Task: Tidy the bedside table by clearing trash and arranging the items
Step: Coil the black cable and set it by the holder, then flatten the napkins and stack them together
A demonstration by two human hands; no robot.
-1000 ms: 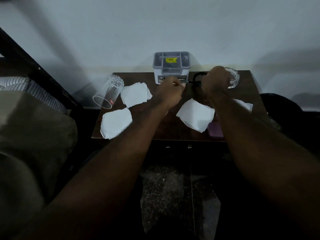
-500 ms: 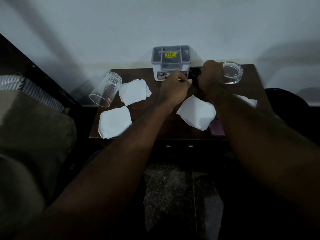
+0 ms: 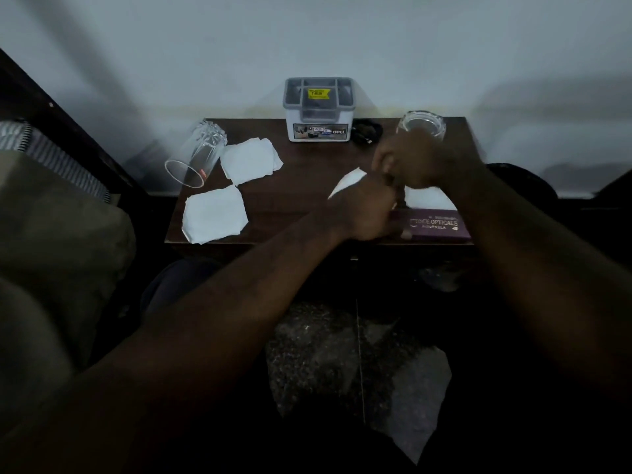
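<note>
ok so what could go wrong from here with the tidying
1. The glass tumbler lies on its side at the left edge of the bedside table; a nudge could roll it off.
2. The purple spectacle case sits along the front edge beside the left hand; a sweeping forearm might knock it down.
3. The glass ashtray is just behind the right hand, so it is easy to bump.

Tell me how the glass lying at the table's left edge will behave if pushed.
The glass lies on its side, so it will probably roll. Its mouth seems at the table edge: it may fall. Clear walls: likely fragile.
</note>
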